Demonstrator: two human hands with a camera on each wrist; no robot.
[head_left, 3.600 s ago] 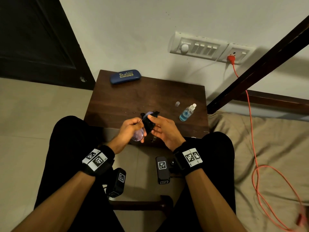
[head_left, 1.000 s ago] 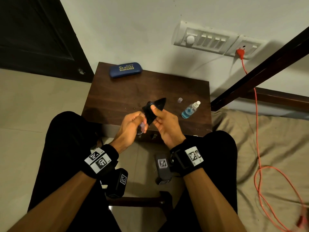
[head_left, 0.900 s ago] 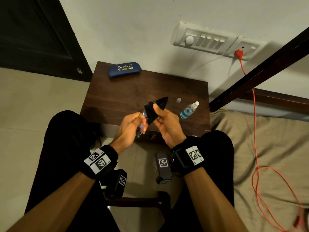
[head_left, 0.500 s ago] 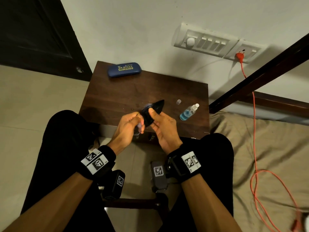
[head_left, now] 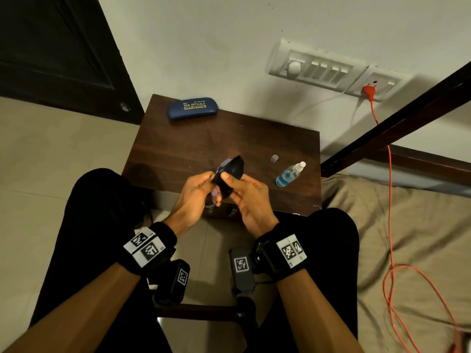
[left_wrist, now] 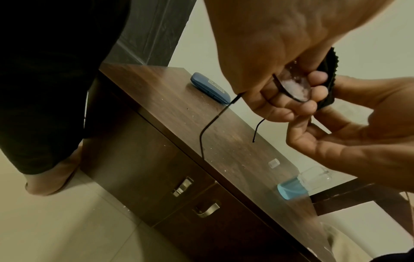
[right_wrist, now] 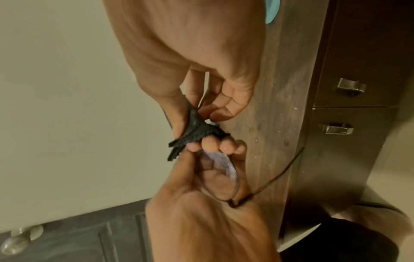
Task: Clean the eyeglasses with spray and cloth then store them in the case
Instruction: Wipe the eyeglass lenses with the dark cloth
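My head camera looks steeply down over the dark wooden bedside table (head_left: 229, 138); both wrist cameras sit close, facing my fingers, sharing its near edge.

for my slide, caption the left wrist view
Left hand holds eyeglasses while right hand wipes with black cloth.

Case (head_left: 193, 108) at table's (head_left: 178, 149) far left corner; spray bottle (head_left: 289, 174) near right edge, cap (head_left: 274, 158) just behind it; eyeglasses (head_left: 216, 192) and cloth (head_left: 230, 171) over front edge, between both hands.
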